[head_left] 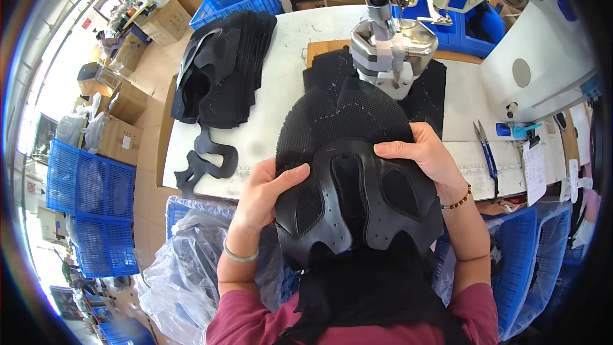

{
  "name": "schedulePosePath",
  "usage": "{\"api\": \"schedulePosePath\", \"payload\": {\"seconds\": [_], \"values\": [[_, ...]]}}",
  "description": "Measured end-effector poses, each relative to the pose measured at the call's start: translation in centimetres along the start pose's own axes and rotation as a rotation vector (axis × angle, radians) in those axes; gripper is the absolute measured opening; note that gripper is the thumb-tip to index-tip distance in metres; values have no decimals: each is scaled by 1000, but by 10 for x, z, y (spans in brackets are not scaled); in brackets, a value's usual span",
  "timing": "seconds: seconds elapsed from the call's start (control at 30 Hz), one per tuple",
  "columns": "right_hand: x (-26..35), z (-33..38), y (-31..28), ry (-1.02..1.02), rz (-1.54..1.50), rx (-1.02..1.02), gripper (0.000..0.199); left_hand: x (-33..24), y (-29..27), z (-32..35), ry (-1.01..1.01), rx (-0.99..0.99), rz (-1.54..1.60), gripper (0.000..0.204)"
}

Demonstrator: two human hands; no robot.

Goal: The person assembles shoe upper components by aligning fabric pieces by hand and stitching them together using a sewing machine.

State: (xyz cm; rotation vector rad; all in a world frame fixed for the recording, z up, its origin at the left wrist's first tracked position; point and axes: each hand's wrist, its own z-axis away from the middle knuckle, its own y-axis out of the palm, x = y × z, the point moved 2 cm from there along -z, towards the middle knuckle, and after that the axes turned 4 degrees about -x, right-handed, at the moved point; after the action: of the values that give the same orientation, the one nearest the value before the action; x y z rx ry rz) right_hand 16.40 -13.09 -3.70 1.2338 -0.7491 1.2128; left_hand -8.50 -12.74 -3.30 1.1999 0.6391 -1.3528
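A black shoe upper [332, 115] is spread between both hands in front of the sewing machine, mesh at its far end and smooth overlays with small punched holes at its near end. My left hand [268, 188] grips its left edge, thumb on top and fingers mostly hidden underneath. On the opposite edge my right hand [428, 156] holds it the same way, the thumb pressing near the curved overlay. Just beyond it stands the sewing machine's post and presser area [393, 57]. More black pieces [329, 69] lie around the post.
At the left of the white table [303, 32] rises a stack of black upper pieces [223, 70], with a loose curved overlay [207, 160] nearer me. Scissors [486, 153] and a paper tag [534, 169] lie right. Plastic-lined blue crates [517, 268] flank my arms; cardboard boxes [115, 137] stand left.
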Motion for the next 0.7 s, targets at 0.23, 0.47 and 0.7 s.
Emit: {"api": "schedulePosePath", "payload": {"seconds": [0.23, 0.47, 0.7], "values": [[0, -8, 17, 119, -181, -42, 22, -2, -52, 18, -33, 289, -455, 38], [-5, -5, 42, 93, -131, 384, 60, -87, -105, 10, 699, -406, -342, 32], [0, 12, 36, -262, 319, 215, 31, -194, -273, -151, 727, -682, -484, 32]]}}
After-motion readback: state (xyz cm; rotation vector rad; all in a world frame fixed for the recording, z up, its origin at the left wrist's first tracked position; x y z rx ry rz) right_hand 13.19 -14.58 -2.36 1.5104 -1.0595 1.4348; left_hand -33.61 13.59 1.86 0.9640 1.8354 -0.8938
